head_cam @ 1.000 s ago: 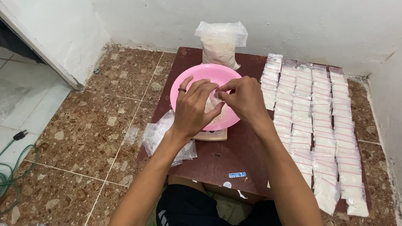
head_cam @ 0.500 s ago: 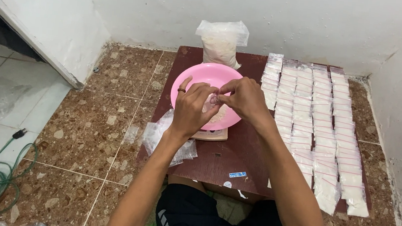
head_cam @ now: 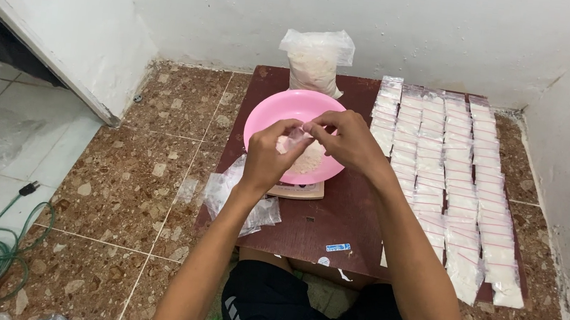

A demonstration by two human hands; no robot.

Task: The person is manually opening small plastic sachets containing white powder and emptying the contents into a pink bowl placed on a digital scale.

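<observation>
— Between the two hands, what is held?

— One small clear pouch [head_cam: 296, 138], with a little white powder in it as far as I can tell. The left hand [head_cam: 268, 157] is closed around its lower part, and the right hand [head_cam: 349, 140] pinches its top edge with fingertips pressed together. Both hands hover over the pink bowl [head_cam: 272, 113].

— And just below the hands?

— That bowl holds a low heap of white powder [head_cam: 307, 161]. It sits on a flat tan slab [head_cam: 299, 190], perhaps a scale; I cannot tell for sure. Beside the left wrist, on the near left corner of the brown bench [head_cam: 320, 231], lies a loose pile of empty clear pouches [head_cam: 242, 198].

— To the right of the right hand?

— Rows of filled pouches [head_cam: 450, 170], laid overlapping in several columns from the far edge of the bench to the near one. They cover nearly the whole right side.

— Beyond the hands?

— A big clear bag of white powder [head_cam: 315, 61] stands upright at the far edge, against the white wall.

— So how far along does it look?

— Well along, I judge: many pouches are packed and lined up. Yet the big bag looks quite full, powder remains in the bowl and empty pouches wait, so plenty is left. The pouch in hand seems to be at its closing step, not yet laid with the rows.
</observation>
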